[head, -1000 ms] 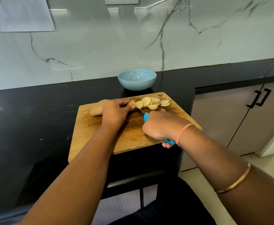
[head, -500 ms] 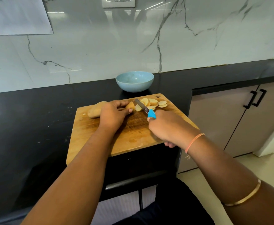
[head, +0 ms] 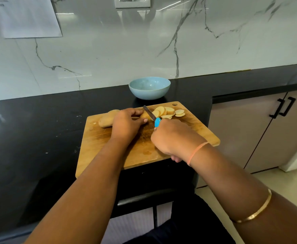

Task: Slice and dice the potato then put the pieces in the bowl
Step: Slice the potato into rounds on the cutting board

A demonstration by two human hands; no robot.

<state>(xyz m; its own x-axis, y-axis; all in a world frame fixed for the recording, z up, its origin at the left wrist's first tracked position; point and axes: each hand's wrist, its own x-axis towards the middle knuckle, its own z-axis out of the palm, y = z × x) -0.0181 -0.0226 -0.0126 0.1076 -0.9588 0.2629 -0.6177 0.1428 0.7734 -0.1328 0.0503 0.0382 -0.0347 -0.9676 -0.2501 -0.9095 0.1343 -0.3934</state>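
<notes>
A long potato (head: 107, 119) lies across the wooden cutting board (head: 140, 148). My left hand (head: 126, 125) grips its middle, fingers curled over it, and hides most of it. My right hand (head: 170, 138) grips a blue-handled knife (head: 152, 115). The dark blade rests against the cut right end of the potato. Several round slices (head: 169, 111) lie fanned out to the right of the blade. A light blue bowl (head: 149, 88) stands behind the board and looks empty.
The board sits on a black countertop (head: 38, 129) whose front edge is under my forearms. A marble wall (head: 144, 50) rises behind the bowl. Beige cabinet doors with black handles (head: 283, 107) are at the right, below the counter.
The knife was low at the board a second ago; my right hand has lifted it and set the blade on the potato's cut end. My left hand stays on the potato.
</notes>
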